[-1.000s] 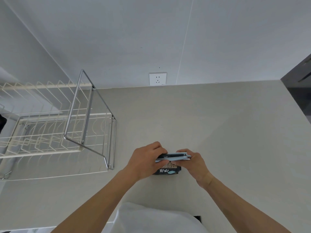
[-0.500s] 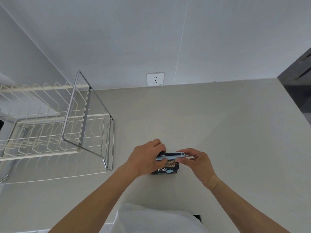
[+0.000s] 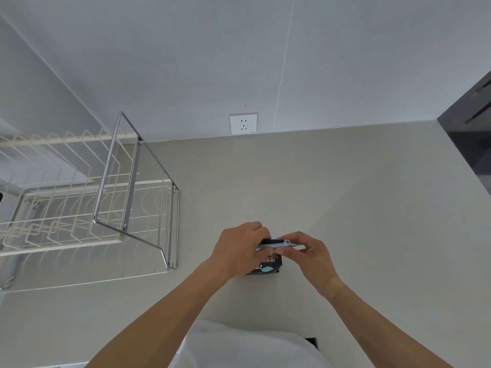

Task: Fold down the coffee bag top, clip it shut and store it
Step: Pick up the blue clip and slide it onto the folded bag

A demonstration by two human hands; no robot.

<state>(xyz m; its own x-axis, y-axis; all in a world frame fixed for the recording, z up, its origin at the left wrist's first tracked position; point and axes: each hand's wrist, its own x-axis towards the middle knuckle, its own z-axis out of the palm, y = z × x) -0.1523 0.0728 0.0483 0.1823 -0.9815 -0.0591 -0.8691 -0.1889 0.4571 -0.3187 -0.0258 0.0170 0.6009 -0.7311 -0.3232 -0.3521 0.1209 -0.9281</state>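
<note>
A pale beige counter point(image 3: 332, 197) runs back to a grey-white wall point(image 3: 186, 49). A white wall socket point(image 3: 243, 123) sits on that wall just above the counter's back edge, near its middle. At the counter's left edge stands a dish rack point(image 3: 79, 208), cream wire racks inside a chrome tube frame. A dark cabinet point(image 3: 470, 128) borders the counter's back right corner.

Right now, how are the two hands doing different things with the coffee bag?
The left hand wraps over the coffee bag top, covering much of it; the right hand only pinches the end of the pale blue clip with its fingertips. The right wrist has a plaster; the left has none. Both are at the bag's top.
</note>
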